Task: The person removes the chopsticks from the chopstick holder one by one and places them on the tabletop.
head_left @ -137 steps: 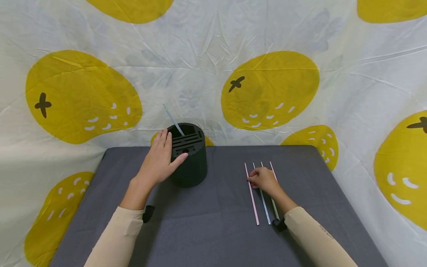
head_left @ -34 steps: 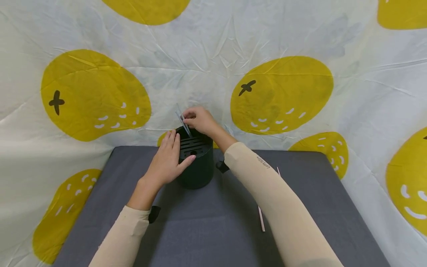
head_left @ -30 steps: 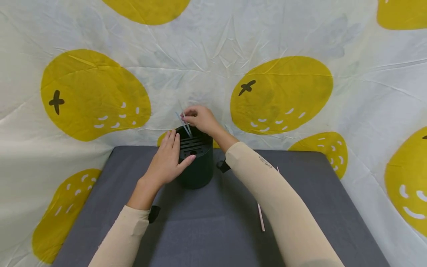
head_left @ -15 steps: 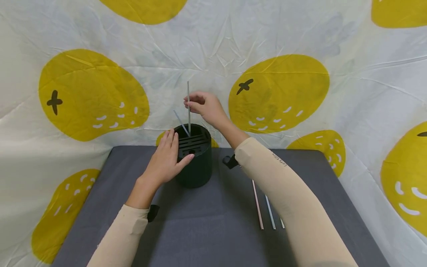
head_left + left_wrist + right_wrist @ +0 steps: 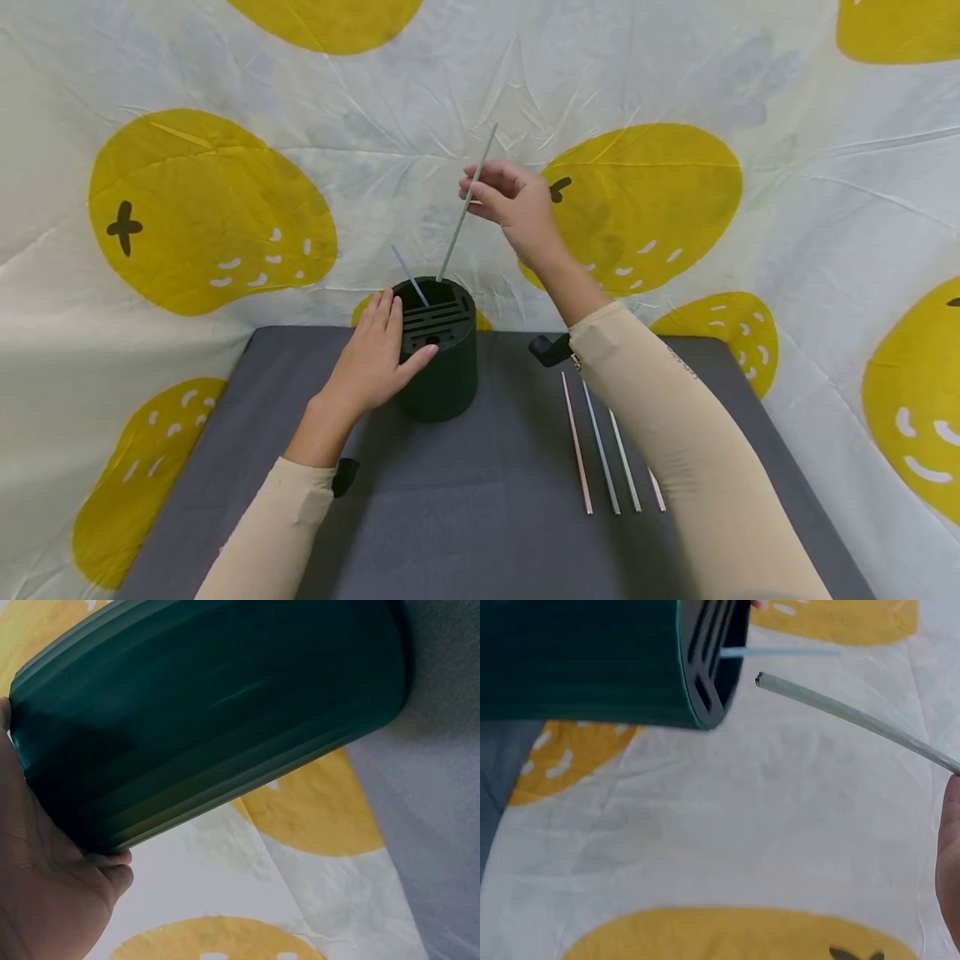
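A dark green round holder [image 5: 438, 379] with a slotted insert stands upright on the table. My left hand [image 5: 367, 354] rests against its left front rim, fingers straight and thumb spread. The left wrist view shows the holder's side [image 5: 217, 712] with that hand [image 5: 45, 877] at the rim. My right hand [image 5: 513, 208] pinches a pale green straw [image 5: 457, 229], tilted above the holder. In the right wrist view, this straw [image 5: 855, 718] has its lower end apart from the rim. A blue straw [image 5: 409, 275] leans in the holder's rear opening.
Right of the holder lie several straws side by side: pink [image 5: 576, 442], blue [image 5: 602, 450], pale green [image 5: 626, 462] and another pink one [image 5: 657, 492], partly behind my right sleeve. A white cloth with yellow fruit prints [image 5: 420, 100] hangs behind the grey table [image 5: 450, 517].
Earlier my right hand was at the straws on the table. It moved to the holder, pinched the pale green straw there and drew it up and rightward. My left hand stayed at the rim.
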`<act>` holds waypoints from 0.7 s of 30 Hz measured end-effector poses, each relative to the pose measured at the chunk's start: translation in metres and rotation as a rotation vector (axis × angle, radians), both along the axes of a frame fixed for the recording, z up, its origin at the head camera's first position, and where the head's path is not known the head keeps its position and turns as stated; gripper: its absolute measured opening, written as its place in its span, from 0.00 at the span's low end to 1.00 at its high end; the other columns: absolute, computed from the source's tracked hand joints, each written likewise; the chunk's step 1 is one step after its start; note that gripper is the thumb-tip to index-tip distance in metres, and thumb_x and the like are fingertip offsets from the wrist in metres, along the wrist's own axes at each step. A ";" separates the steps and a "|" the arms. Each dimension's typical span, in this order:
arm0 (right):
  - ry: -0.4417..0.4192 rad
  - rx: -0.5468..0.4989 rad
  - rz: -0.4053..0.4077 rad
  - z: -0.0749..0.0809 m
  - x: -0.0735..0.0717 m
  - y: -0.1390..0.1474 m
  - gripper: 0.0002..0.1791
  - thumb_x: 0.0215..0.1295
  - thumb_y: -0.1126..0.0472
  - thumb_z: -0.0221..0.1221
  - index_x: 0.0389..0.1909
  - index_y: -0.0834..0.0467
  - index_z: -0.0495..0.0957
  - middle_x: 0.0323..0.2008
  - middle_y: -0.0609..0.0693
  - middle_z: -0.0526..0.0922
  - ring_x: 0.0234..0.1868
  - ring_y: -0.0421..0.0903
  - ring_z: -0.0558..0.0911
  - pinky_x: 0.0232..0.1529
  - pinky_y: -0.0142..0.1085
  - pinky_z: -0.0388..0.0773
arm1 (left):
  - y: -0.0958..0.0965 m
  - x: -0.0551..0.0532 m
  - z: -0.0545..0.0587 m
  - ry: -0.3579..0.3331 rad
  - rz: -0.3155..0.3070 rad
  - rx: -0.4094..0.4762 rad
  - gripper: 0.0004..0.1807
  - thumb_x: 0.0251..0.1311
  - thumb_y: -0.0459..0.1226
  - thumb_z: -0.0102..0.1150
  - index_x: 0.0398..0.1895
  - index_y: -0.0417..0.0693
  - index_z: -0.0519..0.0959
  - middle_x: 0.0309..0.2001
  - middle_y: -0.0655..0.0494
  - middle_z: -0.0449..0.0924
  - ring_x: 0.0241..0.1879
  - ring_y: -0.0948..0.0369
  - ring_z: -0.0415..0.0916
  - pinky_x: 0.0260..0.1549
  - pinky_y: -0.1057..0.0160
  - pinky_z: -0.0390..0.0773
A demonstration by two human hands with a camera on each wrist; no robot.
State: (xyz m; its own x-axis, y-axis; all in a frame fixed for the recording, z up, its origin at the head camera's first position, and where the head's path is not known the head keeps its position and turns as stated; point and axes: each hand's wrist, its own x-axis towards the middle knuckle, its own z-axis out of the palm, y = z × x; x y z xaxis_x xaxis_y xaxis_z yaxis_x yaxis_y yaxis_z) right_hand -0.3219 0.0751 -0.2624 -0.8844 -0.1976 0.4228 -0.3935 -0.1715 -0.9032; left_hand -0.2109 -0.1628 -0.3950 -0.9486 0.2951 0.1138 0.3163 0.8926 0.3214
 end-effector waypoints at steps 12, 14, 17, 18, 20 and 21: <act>-0.040 -0.161 -0.072 0.006 0.014 0.069 0.11 0.68 0.71 0.64 0.49 0.72 0.81 0.43 0.55 0.88 0.42 0.51 0.88 0.46 0.37 0.88 | 0.005 -0.006 0.001 0.000 -0.012 -0.010 0.59 0.69 0.75 0.33 0.84 0.38 0.40 0.85 0.43 0.29 0.84 0.46 0.28 0.81 0.42 0.43; -0.048 -0.156 -0.087 0.002 0.020 0.082 0.11 0.68 0.71 0.65 0.48 0.70 0.83 0.42 0.55 0.88 0.42 0.53 0.88 0.45 0.37 0.88 | 0.005 -0.006 0.002 -0.004 -0.014 -0.013 0.59 0.69 0.74 0.34 0.84 0.38 0.40 0.84 0.43 0.28 0.84 0.46 0.27 0.81 0.42 0.43; -0.066 -0.129 -0.119 -0.005 0.031 0.100 0.10 0.67 0.71 0.66 0.47 0.68 0.84 0.41 0.54 0.88 0.43 0.52 0.88 0.44 0.37 0.88 | 0.006 -0.005 0.003 -0.016 -0.016 -0.015 0.59 0.69 0.74 0.35 0.84 0.37 0.39 0.84 0.43 0.27 0.84 0.46 0.27 0.81 0.41 0.42; -0.075 -0.115 -0.123 -0.009 0.034 0.105 0.10 0.67 0.70 0.66 0.48 0.67 0.84 0.41 0.54 0.88 0.43 0.51 0.88 0.44 0.36 0.88 | 0.005 -0.004 0.004 -0.020 -0.013 -0.011 0.59 0.69 0.74 0.35 0.84 0.37 0.39 0.84 0.43 0.27 0.84 0.46 0.26 0.81 0.41 0.41; -0.089 -0.079 -0.128 -0.018 0.041 0.114 0.10 0.68 0.70 0.66 0.48 0.66 0.84 0.41 0.53 0.88 0.43 0.48 0.88 0.44 0.36 0.88 | 0.003 -0.002 0.003 -0.025 -0.006 -0.012 0.59 0.69 0.74 0.34 0.84 0.37 0.39 0.84 0.43 0.26 0.84 0.46 0.26 0.81 0.41 0.41; -0.097 -0.057 -0.129 -0.023 0.045 0.119 0.11 0.68 0.69 0.66 0.49 0.66 0.84 0.41 0.53 0.88 0.43 0.47 0.88 0.44 0.36 0.88 | 0.002 -0.002 0.003 -0.023 -0.001 -0.013 0.59 0.69 0.74 0.34 0.84 0.37 0.39 0.84 0.43 0.26 0.84 0.46 0.26 0.81 0.41 0.42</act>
State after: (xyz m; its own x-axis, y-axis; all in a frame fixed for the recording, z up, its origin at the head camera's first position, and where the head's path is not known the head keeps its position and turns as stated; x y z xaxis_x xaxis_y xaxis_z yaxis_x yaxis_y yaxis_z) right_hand -0.2768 0.1939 -0.2853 -0.9380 -0.0575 0.3418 -0.3274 -0.1769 -0.9282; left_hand -0.2127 -0.1605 -0.3920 -0.9507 0.2973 0.0882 0.3098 0.8964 0.3171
